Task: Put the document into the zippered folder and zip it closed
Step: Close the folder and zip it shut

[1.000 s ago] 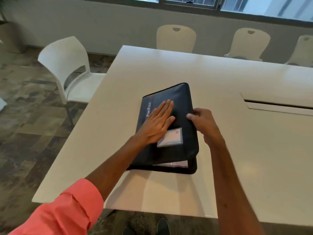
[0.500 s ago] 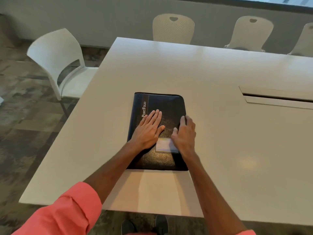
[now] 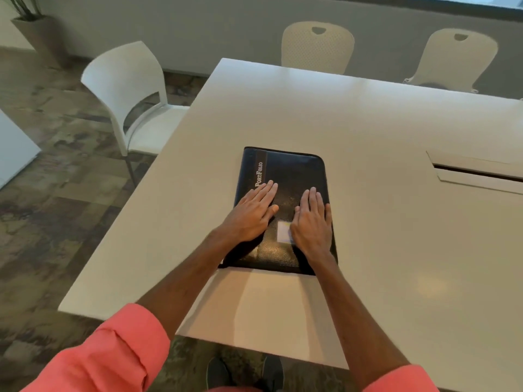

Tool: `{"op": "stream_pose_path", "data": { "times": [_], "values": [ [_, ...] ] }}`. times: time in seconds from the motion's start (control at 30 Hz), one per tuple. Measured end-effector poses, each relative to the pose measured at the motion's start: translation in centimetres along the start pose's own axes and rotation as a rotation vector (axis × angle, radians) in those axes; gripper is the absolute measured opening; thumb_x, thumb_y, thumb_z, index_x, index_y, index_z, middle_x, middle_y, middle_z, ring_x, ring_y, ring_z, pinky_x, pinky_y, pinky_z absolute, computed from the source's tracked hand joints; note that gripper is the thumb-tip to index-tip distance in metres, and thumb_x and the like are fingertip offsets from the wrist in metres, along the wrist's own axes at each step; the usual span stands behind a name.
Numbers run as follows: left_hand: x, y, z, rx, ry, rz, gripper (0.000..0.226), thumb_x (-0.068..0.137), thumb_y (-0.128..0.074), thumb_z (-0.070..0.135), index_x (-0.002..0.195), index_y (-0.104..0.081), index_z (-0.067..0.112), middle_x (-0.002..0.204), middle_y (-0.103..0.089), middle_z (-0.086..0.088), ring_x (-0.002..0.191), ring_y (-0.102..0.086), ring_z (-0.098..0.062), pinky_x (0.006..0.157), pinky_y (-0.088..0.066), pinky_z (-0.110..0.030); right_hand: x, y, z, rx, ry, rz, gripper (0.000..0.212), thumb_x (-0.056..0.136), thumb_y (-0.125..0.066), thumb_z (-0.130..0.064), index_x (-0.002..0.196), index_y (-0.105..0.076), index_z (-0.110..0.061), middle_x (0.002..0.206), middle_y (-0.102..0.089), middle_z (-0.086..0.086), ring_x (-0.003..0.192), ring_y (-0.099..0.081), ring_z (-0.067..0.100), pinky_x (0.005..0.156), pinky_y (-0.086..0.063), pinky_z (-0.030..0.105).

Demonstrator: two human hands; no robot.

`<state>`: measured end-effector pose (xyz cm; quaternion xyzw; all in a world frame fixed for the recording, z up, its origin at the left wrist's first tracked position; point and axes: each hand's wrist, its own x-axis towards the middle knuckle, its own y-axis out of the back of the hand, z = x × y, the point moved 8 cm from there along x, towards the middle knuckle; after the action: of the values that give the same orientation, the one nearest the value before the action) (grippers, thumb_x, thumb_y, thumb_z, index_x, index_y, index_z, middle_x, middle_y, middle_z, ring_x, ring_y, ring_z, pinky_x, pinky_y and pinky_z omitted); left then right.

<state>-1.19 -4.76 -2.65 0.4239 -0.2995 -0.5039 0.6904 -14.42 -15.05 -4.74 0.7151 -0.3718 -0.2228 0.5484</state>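
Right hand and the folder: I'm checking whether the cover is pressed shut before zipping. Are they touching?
Touching. The head view shows the right hand lying palm-down, fingers spread flat on the black folder cover.

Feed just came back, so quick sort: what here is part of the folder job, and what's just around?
Job: black zippered folder, left hand and right hand flat on its cover.
Around: white table, white side chair, two far chairs, planter.
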Motion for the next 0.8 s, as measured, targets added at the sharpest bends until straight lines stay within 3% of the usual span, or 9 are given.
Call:
{"op": "stream_pose_path", "data": {
  "times": [0.13, 0.23, 0.33, 0.4, 0.5, 0.57, 0.67, 0.8],
  "values": [
    [-3.5, 1.8, -1.7, -0.081, 0.066, 0.113, 0.058, 0.116, -0.039, 0.033, 0.171, -0.023, 0.024, 0.178, -0.024, 0.0, 0.164, -0.018, -0.018, 0.132, -0.018, -0.042, 1.2, 0.6, -0.6, 0.067, -0.019, 0.018, 0.062, 0.116, -0.035, -0.029, 0.172, -0.018, -0.011, 0.182, -0.015, 0.01, 0.17, -0.009, 0.025, 0.137, -0.008, 0.052],
    [-6.6, 2.9, -4.1, -0.173, 0.12, 0.171, 0.049, 0.116, -0.042, 0.024, 0.165, -0.04, 0.024, 0.167, -0.044, -0.001, 0.153, -0.041, -0.021, 0.124, -0.038, -0.045, -0.4, 1.8, -2.9, 0.171, -0.013, 0.116, 0.066, 0.11, -0.053, -0.027, 0.17, -0.028, -0.012, 0.173, -0.036, 0.011, 0.163, -0.029, 0.028, 0.134, -0.023, 0.054],
    [-9.4, 3.7, -5.1, -0.195, 0.093, 0.222, 0.04, 0.115, -0.042, 0.019, 0.152, -0.055, 0.021, 0.153, -0.058, 0.0, 0.136, -0.058, -0.018, 0.113, -0.051, -0.041, -4.2, 2.2, -7.2, 0.355, 0.056, 0.185, 0.056, 0.105, -0.063, -0.023, 0.158, -0.047, -0.015, 0.15, -0.058, 0.006, 0.139, -0.052, 0.022, 0.119, -0.045, 0.045],
    [-11.1, 4.0, -5.4, -0.221, 0.079, 0.244, 0.033, 0.111, -0.044, 0.012, 0.136, -0.064, 0.02, 0.138, -0.064, 0.002, 0.121, -0.065, -0.013, 0.104, -0.056, -0.037, -7.2, 2.2, -10.2, 0.417, 0.115, 0.215, 0.033, 0.102, -0.064, -0.021, 0.135, -0.06, -0.021, 0.127, -0.064, -0.001, 0.114, -0.057, 0.014, 0.101, -0.053, 0.04],
    [-12.9, 4.1, -6.3, -0.287, 0.096, 0.219, 0.031, 0.097, -0.047, 0.001, 0.103, -0.067, 0.023, 0.106, -0.068, 0.009, 0.102, -0.064, -0.011, 0.094, -0.055, -0.043, -10.8, 1.7, -13.7, 0.368, 0.207, 0.216, 0.003, 0.1, -0.061, -0.026, 0.098, -0.058, -0.025, 0.093, -0.059, -0.008, 0.081, -0.054, 0.011, 0.077, -0.052, 0.036],
    [-13.9, 3.7, -6.9, -0.319, 0.09, 0.136, 0.03, 0.095, -0.05, 0.003, 0.091, -0.069, 0.025, 0.097, -0.069, 0.011, 0.104, -0.061, -0.012, 0.1, -0.05, -0.047, -12.4, 1.2, -15.0, 0.337, 0.256, 0.197, 0.02, 0.1, -0.059, -0.033, 0.082, -0.057, -0.025, 0.076, -0.056, -0.009, 0.064, -0.051, 0.011, 0.063, -0.051, 0.035],
    [-15.5, 3.5, -7.4, -0.385, 0.071, 0.092, 0.024, 0.096, -0.052, 0.014, 0.092, -0.073, 0.026, 0.106, -0.071, 0.012, 0.115, -0.058, -0.008, 0.106, -0.047, -0.04, -14.1, 0.6, -15.4, 0.277, 0.292, 0.176, 0.033, 0.1, -0.06, -0.035, 0.068, -0.056, -0.026, 0.063, -0.055, -0.01, 0.05, -0.048, 0.01, 0.049, -0.051, 0.036],
    [-16.7, 2.9, -7.3, -0.415, 0.065, 0.105, 0.021, 0.089, -0.063, 0.02, 0.101, -0.076, 0.03, 0.122, -0.065, 0.017, 0.13, -0.049, 0.002, 0.106, -0.039, -0.021, -15.2, -0.7, -15.4, 0.164, 0.296, 0.127, 0.031, 0.1, -0.058, -0.043, 0.078, -0.064, -0.022, 0.071, -0.063, -0.006, 0.053, -0.057, 0.015, 0.048, -0.052, 0.037]
  ]
}}
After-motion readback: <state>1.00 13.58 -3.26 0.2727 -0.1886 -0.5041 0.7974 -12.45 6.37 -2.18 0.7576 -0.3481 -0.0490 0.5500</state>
